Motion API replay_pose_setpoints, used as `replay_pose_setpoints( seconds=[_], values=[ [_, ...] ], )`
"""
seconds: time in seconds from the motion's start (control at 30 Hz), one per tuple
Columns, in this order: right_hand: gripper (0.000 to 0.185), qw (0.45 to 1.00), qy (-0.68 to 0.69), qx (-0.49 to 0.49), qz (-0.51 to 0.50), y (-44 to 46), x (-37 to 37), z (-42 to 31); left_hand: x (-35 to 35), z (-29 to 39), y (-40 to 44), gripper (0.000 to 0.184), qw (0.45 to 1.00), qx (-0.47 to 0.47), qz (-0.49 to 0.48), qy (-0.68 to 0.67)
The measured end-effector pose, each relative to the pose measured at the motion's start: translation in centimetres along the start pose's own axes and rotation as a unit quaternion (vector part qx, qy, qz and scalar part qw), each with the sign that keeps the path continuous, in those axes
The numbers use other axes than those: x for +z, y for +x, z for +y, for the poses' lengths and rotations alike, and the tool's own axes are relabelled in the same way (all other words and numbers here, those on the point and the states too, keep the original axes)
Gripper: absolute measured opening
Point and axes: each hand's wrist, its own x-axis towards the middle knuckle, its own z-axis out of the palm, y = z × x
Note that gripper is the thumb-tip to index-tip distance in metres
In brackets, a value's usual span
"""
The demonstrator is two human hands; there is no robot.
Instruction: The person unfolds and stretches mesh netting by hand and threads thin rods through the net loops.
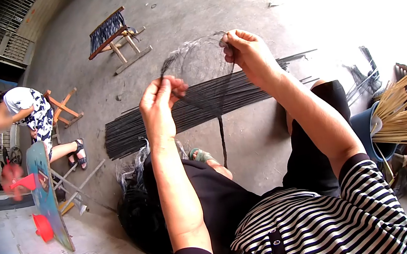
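Both of my hands are raised in front of me, apart from each other, with thin black strands (pixel 168 64) running between them in a loose arc. My left hand (pixel 159 107) pinches one part of the strands between thumb and fingers. Higher and to the right, my right hand (pixel 250 56) pinches the other end. Below the hands, a bundle of long dark rods (pixel 132 130) lies on the concrete floor. A dark cord or tail (pixel 223 142) shows below the strands; I cannot tell whether it joins them.
A folding stool (pixel 109 33) stands ahead. At left, a person (pixel 33 109) is beside a small table (pixel 46 194) with a red bowl-like item (pixel 44 228). To my right, a blue bucket (pixel 368 127) holds pale sticks (pixel 398 109). Black strands (pixel 371 68) lie beyond it.
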Motion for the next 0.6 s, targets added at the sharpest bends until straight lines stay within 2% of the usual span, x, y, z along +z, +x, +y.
replay_pose_setpoints(
  seconds=[0.13, 0.2, 0.3, 0.4, 0.53, 0.6],
  values=[
    [0.015, 0.997, -0.001, 0.018, 0.072, 0.2, -0.7, -0.1, -1.4, 0.1, 0.4, 0.017, 0.995, 0.042, 0.092, -0.014],
    [0.013, 0.996, 0.012, 0.018, 0.084, 0.7, -1.6, 0.2, -2.0, 0.6, 0.3, 0.016, 0.979, 0.061, 0.192, -0.045],
    [0.011, 0.994, 0.029, 0.029, 0.097, 0.8, -2.2, 0.4, -4.7, -0.6, 0.7, 0.014, 0.951, 0.015, 0.174, -0.255],
    [0.01, 0.994, 0.036, 0.018, 0.101, 1.0, -1.8, 0.4, -5.0, -1.3, 0.7, 0.014, 0.929, 0.0, 0.14, -0.341],
    [0.011, 0.995, 0.037, 0.036, 0.081, 0.8, -2.2, 0.7, -4.7, -0.2, 0.1, 0.014, 0.929, 0.069, 0.156, -0.329],
    [0.011, 0.997, 0.045, 0.048, 0.045, 0.7, -1.7, 0.8, -3.4, 0.1, 0.0, 0.011, 0.964, 0.059, 0.081, -0.245]
  ],
)
